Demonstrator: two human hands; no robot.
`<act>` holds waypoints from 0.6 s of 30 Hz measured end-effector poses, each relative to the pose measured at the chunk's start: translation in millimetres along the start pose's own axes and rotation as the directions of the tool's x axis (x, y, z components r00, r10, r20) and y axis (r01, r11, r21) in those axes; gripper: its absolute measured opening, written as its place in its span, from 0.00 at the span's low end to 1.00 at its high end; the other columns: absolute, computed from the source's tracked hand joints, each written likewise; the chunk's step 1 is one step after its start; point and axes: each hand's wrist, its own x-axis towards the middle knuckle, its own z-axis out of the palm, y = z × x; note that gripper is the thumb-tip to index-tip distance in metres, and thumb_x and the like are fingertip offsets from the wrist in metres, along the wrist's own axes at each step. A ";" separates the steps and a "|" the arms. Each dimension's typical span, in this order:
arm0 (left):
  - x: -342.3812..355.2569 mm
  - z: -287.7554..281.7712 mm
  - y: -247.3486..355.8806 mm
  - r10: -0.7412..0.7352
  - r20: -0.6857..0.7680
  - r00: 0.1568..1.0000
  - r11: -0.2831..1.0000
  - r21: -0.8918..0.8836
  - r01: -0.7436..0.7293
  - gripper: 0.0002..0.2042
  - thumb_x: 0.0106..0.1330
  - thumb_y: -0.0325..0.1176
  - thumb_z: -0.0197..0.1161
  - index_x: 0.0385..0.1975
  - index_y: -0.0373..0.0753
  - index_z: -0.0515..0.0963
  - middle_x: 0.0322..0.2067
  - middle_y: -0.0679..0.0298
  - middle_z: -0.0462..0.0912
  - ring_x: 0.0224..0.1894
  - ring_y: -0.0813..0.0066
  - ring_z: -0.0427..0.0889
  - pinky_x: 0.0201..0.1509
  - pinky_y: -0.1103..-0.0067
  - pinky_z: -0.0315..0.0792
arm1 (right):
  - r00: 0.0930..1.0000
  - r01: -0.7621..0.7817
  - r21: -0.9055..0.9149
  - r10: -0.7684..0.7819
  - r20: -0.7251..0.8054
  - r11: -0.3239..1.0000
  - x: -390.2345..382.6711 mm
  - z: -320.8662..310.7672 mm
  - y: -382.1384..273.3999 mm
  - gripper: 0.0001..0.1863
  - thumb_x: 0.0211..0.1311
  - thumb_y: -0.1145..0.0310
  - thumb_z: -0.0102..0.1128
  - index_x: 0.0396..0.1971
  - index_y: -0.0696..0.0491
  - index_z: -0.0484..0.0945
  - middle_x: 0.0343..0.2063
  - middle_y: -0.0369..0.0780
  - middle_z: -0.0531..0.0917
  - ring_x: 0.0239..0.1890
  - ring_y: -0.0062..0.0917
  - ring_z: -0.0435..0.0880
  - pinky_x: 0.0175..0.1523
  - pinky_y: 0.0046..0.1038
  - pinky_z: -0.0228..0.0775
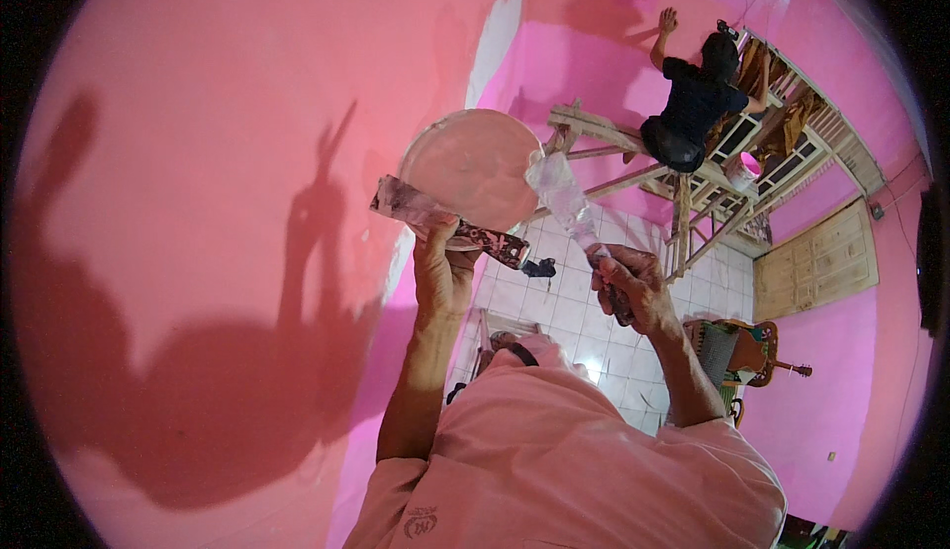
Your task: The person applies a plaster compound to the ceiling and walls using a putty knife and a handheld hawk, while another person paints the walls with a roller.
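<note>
My left hand [442, 262] is raised near the wall and closed. Its thumb presses the dark, paint-stained handle of a putty knife [401, 201] that lies across the near side of a round lid [473, 160]. The same hand grips that lid, whose face is coated with smooth pink paste; the fingers under it are hidden. To the right, my right hand [638, 287] is wrapped round the dark handle of a second putty knife [564, 193]. Its pale, smeared blade points up and left, with the tip at the lid's right rim. Whether tip and rim touch, I cannot tell.
A salmon-pink wall [228, 153] rises close on my left, with a white patch [495, 45] near the corner. Ahead, a person in dark clothes [698, 99] sits on wooden scaffolding [683, 213] beside a bucket [744, 168]. A guitar [757, 353] and wooden door [816, 260] are at right.
</note>
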 end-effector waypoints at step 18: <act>-3.1 -13.8 -1.6 0.038 0.101 0.994 0.996 0.072 -0.045 0.20 0.56 0.23 0.57 0.48 0.40 0.62 0.38 0.63 0.73 0.37 0.72 0.78 0.37 0.73 0.79 | 0.876 0.327 -0.616 -0.475 -0.088 0.717 24.3 5.5 -15.0 0.17 0.54 0.68 0.57 0.44 0.56 0.74 0.26 0.40 0.79 0.24 0.22 0.76 0.30 0.23 0.69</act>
